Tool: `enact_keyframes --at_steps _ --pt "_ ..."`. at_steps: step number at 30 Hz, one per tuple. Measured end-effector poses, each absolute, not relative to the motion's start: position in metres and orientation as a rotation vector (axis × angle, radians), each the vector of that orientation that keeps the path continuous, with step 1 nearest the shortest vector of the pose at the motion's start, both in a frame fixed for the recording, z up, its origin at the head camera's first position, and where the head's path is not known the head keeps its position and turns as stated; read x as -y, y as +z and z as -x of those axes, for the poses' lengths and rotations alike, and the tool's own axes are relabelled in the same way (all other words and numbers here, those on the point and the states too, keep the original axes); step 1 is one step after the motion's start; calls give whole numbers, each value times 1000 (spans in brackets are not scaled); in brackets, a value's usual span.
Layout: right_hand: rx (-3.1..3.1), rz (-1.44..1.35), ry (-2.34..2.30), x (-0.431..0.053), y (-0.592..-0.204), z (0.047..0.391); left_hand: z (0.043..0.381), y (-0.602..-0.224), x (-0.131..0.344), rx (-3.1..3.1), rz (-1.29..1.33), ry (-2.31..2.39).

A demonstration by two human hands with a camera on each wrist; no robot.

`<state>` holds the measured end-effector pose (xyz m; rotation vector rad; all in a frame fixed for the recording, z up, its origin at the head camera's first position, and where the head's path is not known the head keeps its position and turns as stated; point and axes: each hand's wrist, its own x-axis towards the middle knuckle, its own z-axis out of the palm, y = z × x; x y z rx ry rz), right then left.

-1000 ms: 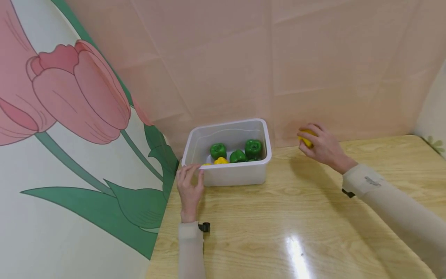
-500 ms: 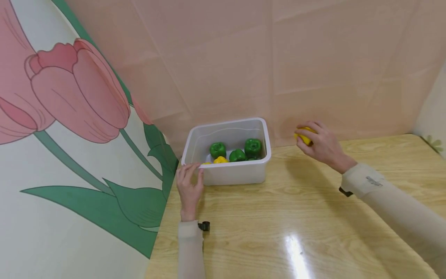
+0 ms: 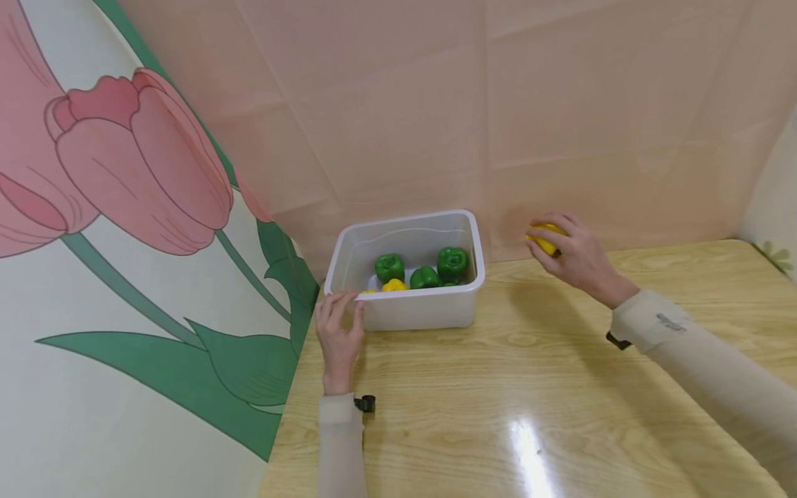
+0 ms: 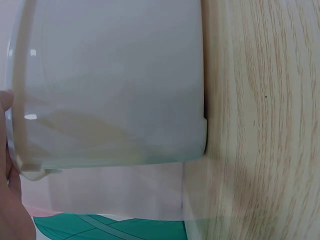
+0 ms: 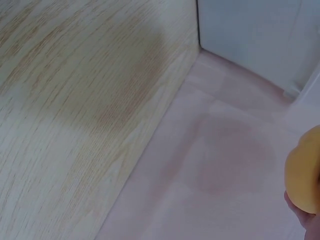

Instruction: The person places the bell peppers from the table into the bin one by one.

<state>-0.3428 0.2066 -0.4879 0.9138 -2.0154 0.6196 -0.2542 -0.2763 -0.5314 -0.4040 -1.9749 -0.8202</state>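
In the head view my right hand (image 3: 579,256) holds a yellow bell pepper (image 3: 546,238) above the table, to the right of a white plastic bin (image 3: 417,311). The right wrist view catches only part of that pepper (image 5: 304,170) at its right edge, with a bit of finger below it. My left hand (image 3: 338,339) grips the front left corner of the bin's rim, thumb outside and fingers over the edge. Inside the bin lie several green bell peppers (image 3: 452,263) and a yellow one (image 3: 395,285); the front wall partly hides them.
The bin stands on a wood-grain table (image 3: 461,401), against a pinkish sheet (image 3: 398,124) at the back. On the left rises a wall with a painted tulip (image 3: 143,166). Light glares off the table's front.
My right hand has moved slightly left and up with the yellow bell pepper, then stayed almost still. My left hand and the bin have hardly changed place.
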Motion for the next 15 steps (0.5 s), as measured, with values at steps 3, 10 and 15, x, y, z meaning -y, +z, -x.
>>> enact_keyframes --at_steps 3,10,15 --pt "2014 -916 620 -206 -486 343 254 -531 276 1976 402 -820" --pt "1999 -919 606 -202 -480 343 253 -529 275 1975 400 -816" --pt "1987 -928 605 -198 -474 342 253 -529 275 1975 404 -811"
